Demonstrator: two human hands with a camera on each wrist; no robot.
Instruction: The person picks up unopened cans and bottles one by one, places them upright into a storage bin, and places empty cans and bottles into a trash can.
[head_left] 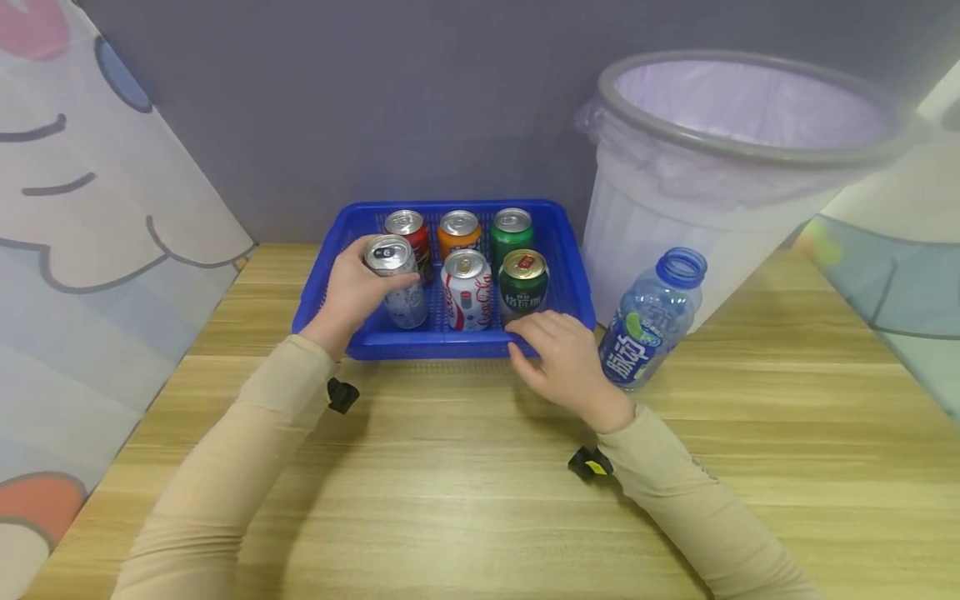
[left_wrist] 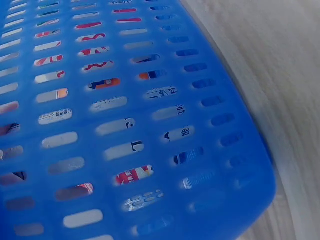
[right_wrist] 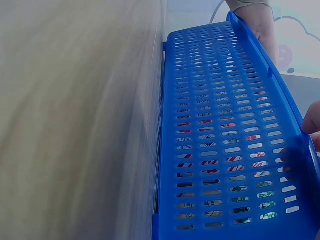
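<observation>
A blue plastic basket [head_left: 442, 343] stands on the table with drink cans in it. My left hand [head_left: 356, 292] grips a silver-white can [head_left: 407, 304] at the basket's front left, thumb across its near side and fingers behind it. My right hand [head_left: 562, 358] holds the basket's front rim, near a dark green can [head_left: 523, 287] with a gold top. Between the hands stands a white and red Coca-Cola can [head_left: 467, 296]. In the right wrist view, fingertips [right_wrist: 312, 120] show at the rim. Slotted basket wall [left_wrist: 115, 160] fills most of the left wrist view, with can prints behind it.
Behind the front row stand a red can [head_left: 416, 233], an orange can [head_left: 459, 237] and a green can [head_left: 512, 233]. To the right are an uncapped blue plastic bottle [head_left: 645, 333] and a tall white bin [head_left: 660, 208] with a purple liner. A grey wall [head_left: 375, 108] rises behind.
</observation>
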